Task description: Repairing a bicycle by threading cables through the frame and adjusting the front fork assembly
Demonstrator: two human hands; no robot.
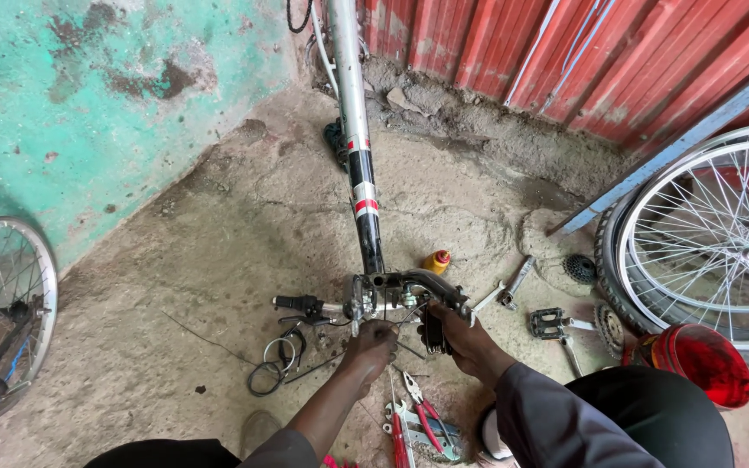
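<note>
Rough concrete floor, cluttered with bicycle parts

A small yellow bottle, a wrench, a pedal, a sprocket, coiled cable and red-handled pliers lie near the floor's wall edge; a red container sits right.

Two hands on one bicycle frame, two spoked wheels, one yellow bottle, one pedal, one red-handled pliers.
</note>
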